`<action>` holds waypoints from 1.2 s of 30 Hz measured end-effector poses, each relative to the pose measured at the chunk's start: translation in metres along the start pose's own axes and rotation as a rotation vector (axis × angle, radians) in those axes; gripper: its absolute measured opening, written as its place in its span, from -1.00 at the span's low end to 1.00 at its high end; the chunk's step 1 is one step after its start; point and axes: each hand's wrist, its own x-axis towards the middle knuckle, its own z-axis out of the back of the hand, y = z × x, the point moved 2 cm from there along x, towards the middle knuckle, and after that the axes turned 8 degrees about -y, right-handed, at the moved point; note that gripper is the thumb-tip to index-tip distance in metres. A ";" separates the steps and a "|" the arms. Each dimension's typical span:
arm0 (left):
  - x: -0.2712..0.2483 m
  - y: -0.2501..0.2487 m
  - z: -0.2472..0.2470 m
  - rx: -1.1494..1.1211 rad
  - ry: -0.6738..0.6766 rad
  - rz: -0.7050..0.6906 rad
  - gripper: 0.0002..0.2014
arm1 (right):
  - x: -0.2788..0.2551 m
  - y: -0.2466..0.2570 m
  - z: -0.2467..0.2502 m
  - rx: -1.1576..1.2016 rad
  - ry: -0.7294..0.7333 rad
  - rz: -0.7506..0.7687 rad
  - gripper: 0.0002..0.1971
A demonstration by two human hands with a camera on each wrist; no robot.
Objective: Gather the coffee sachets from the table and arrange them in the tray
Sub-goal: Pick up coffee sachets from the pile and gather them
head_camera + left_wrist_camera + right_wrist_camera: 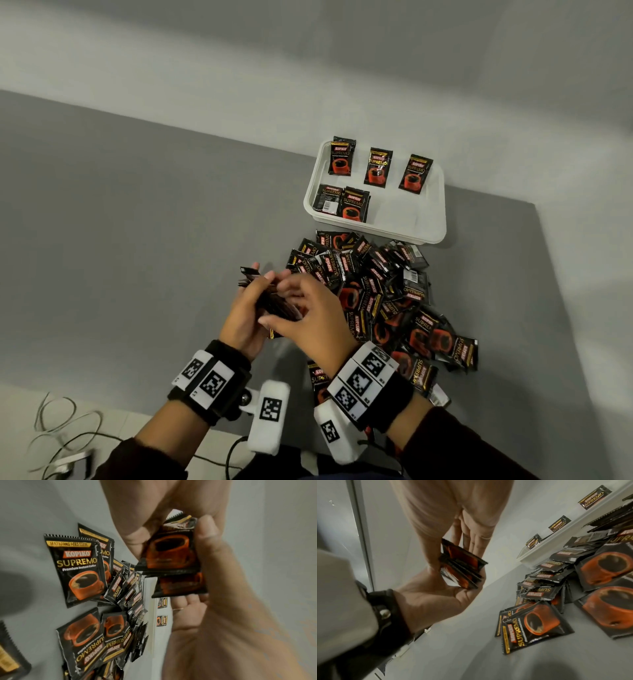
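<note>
Black sachets (274, 301) are gripped by left hand (245, 317) and right hand (315, 317) fingers; 5 lie in the far tray (411, 219).

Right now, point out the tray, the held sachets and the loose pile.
tray (416, 212), head view, bare floor.
held sachets (169, 553), left wrist view, front sachet's cup picture.
loose pile (376, 294), head view, pile's middle.
</note>
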 end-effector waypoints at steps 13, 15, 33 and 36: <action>-0.007 -0.002 0.003 -0.090 0.028 0.018 -0.80 | -0.008 -0.004 0.001 -0.143 -0.040 0.164 -0.73; -0.008 -0.002 0.004 -0.117 0.022 0.013 -0.78 | -0.010 -0.003 -0.002 -0.138 -0.037 0.193 -0.72; -0.011 -0.003 0.024 -0.113 -0.078 -0.046 -0.67 | -0.013 -0.005 -0.009 -0.244 0.122 0.267 -0.53; -0.011 -0.010 0.039 -0.072 -0.120 -0.108 -0.71 | -0.008 -0.017 0.008 -0.166 0.251 0.178 -0.47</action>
